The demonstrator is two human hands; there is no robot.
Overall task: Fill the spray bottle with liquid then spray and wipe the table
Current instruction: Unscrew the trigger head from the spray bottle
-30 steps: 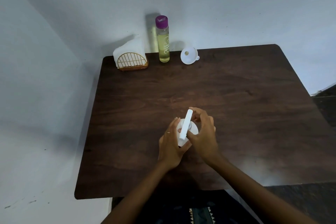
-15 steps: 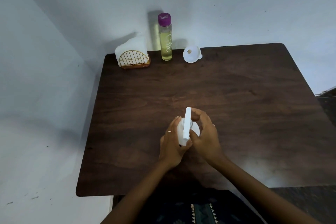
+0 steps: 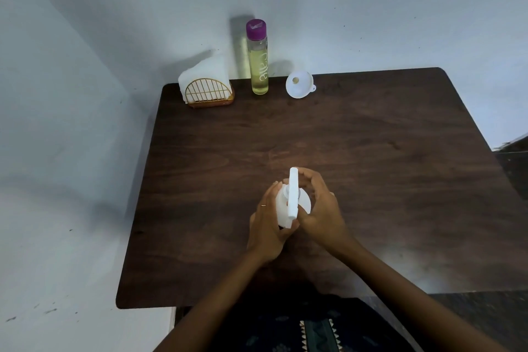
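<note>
A white spray bottle [image 3: 283, 206] stands near the middle of the dark wooden table [image 3: 371, 180], its long white spray head [image 3: 293, 194] pointing away from me. My left hand [image 3: 268, 226] wraps the bottle's body from the left. My right hand [image 3: 320, 208] grips the spray head and neck from the right. At the table's back edge stands a tall clear bottle [image 3: 259, 63] with a purple cap, holding yellow liquid. A white funnel [image 3: 299, 84] lies on its side just right of it. White napkins [image 3: 205, 74] sit in a gold wire holder at the back left.
The table stands in a corner, with pale walls [image 3: 71, 123] close on the left and behind. Bare dark wood lies between my hands and the items at the back. The table's front edge [image 3: 228, 303] is near my body.
The spray head has turned a little, from slanting right to pointing nearly straight away from me. Both hands stay on the bottle in the same spot.
</note>
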